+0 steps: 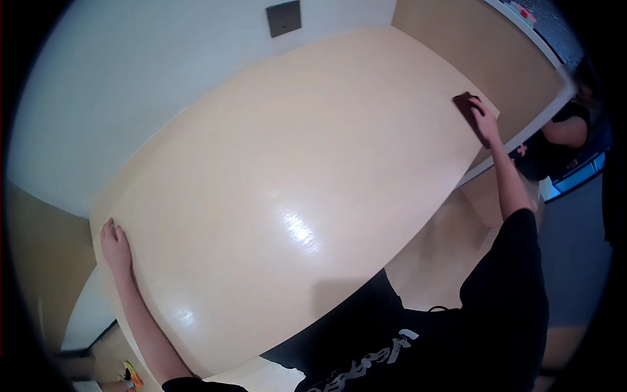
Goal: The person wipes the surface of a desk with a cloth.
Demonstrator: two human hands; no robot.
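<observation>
A wide, light wood-coloured tabletop (261, 150) spans the head view, with light glinting off it near the middle. At its right end my right hand (484, 121) is closed on a flat dark brown pad (469, 111), which lies against the surface close to the side panel. My left hand (115, 248) rests on the tabletop near its left edge, fingers slightly apart, with nothing in it.
A wooden side panel (477, 52) with a pale rim bounds the right end. Behind the table is a white wall with a dark square plate (284, 19). Another person (565, 134) is beyond the panel at right. An orange and yellow shoe (132, 375) shows at lower left.
</observation>
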